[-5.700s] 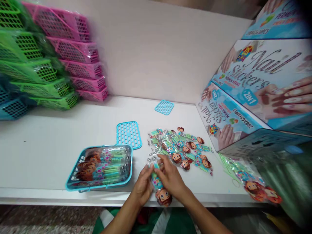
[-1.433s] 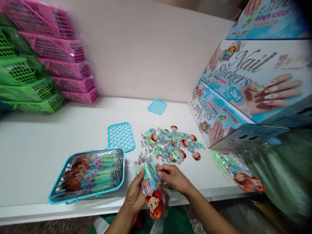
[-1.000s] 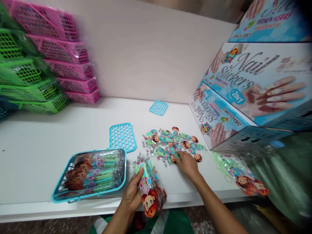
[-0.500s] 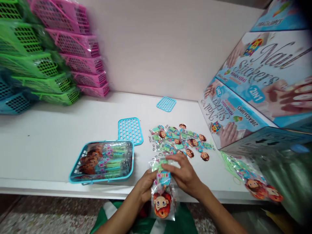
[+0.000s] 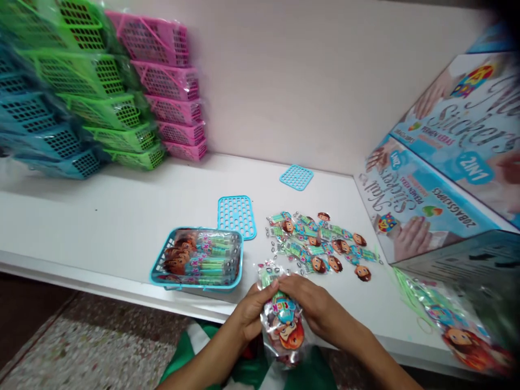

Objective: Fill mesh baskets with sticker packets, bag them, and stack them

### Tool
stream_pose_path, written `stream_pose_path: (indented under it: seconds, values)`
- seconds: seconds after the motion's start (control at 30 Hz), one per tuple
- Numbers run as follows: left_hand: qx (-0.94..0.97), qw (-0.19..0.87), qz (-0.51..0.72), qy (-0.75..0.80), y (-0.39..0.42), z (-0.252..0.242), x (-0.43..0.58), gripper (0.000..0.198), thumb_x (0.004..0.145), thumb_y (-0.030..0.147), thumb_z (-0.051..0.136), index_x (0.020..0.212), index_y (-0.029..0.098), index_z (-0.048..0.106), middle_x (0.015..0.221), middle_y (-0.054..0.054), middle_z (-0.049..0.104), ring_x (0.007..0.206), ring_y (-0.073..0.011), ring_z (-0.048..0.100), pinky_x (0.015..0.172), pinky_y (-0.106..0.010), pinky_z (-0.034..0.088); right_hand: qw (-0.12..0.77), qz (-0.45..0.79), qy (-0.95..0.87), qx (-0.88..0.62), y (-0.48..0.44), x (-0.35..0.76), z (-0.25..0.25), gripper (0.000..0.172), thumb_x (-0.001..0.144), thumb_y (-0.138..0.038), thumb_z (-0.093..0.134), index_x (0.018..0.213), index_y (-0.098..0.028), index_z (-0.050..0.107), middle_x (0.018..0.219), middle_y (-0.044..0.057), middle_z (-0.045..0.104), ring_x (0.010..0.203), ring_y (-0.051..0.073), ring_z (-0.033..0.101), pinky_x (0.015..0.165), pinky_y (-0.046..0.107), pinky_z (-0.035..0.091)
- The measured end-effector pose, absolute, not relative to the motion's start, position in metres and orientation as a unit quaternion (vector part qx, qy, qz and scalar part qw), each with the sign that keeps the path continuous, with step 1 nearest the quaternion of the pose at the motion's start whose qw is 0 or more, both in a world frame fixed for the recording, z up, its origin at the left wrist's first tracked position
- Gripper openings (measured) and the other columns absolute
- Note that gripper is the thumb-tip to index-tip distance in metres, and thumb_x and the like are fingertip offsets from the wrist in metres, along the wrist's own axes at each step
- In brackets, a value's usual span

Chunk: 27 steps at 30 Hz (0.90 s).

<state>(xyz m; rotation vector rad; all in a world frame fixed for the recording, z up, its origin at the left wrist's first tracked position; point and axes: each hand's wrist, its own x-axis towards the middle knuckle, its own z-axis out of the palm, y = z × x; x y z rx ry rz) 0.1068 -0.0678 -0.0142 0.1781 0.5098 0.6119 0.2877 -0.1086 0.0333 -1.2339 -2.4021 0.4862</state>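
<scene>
Between my two hands, over the front edge of the table, is a stack of clear candy packets [image 5: 286, 327], each printed with a cartoon face. My left hand [image 5: 257, 309] grips the stack from the left, thumb on top. My right hand [image 5: 311, 303] is closed around its upper right side, fingertips partly hidden. To the left stands a blue plastic basket [image 5: 156, 276] filled with similar packets lying in a row. Beyond my hands, several more small packets [image 5: 312, 235] lie loosely spread on the white table [image 5: 122, 216].
Two blue mesh lids [image 5: 236, 216] lie flat behind the basket. Wrapped stacks of pink baskets [image 5: 174, 86], green baskets [image 5: 109, 114] and blue baskets [image 5: 49, 141] stand at the back left. Nail sticker boxes [image 5: 422, 200] rise at the right, with more packets [image 5: 463, 336] in front.
The view has swung left, so the table things sit further right. My right hand has moved from lying across the packets' top to their right side, and the stack has tilted.
</scene>
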Motion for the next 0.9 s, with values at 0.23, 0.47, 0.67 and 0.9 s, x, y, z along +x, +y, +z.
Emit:
stream_pose_path:
  seconds: [0.23,0.47,0.67,0.9]
  values:
    - [0.179,0.941,0.188,0.219,-0.084,-0.004,0.088,0.049,0.065,0.012,0.078,0.111,0.011,0.064,0.089,-0.011,0.072,0.07,-0.0202,0.069,0.071,-0.032,0.055,0.246,0.329,-0.725,-0.552,-0.089,0.278,0.059,0.04,0.097,-0.037,0.036,0.133,-0.027,0.051,0.138,0.005,0.052,0.128,0.019,0.046,0.11,0.042,0.036]
    - [0.147,0.938,0.193,0.247,-0.101,-0.014,0.086,0.043,0.059,0.013,0.081,0.099,0.011,0.066,0.078,-0.009,0.071,0.067,-0.0189,0.067,0.071,-0.032,0.053,0.15,0.384,-0.752,-0.515,-0.101,0.249,0.057,0.047,0.097,-0.045,0.031,0.131,-0.022,0.054,0.132,0.007,0.058,0.125,0.022,0.049,0.109,0.046,0.034]
    - [0.266,0.897,0.221,0.276,-0.086,0.049,0.051,0.046,0.065,0.022,0.078,0.107,0.012,0.064,0.083,-0.008,0.07,0.068,-0.0166,0.065,0.068,-0.028,0.052,0.349,0.378,-0.644,-0.566,-0.087,0.266,0.079,0.042,0.094,-0.048,0.039,0.128,-0.028,0.053,0.133,0.008,0.056,0.12,0.023,0.054,0.102,0.045,0.044]
    - [0.801,0.247,0.364,0.406,-0.02,0.118,-0.044,0.057,0.075,0.019,0.063,0.131,0.021,0.049,0.13,-0.012,0.055,0.12,-0.0327,0.049,0.103,-0.048,0.035,0.436,0.391,-0.582,-0.564,-0.054,0.251,0.083,0.034,0.086,-0.048,0.055,0.108,-0.023,0.064,0.105,0.009,0.07,0.09,0.022,0.068,0.083,0.039,0.057]
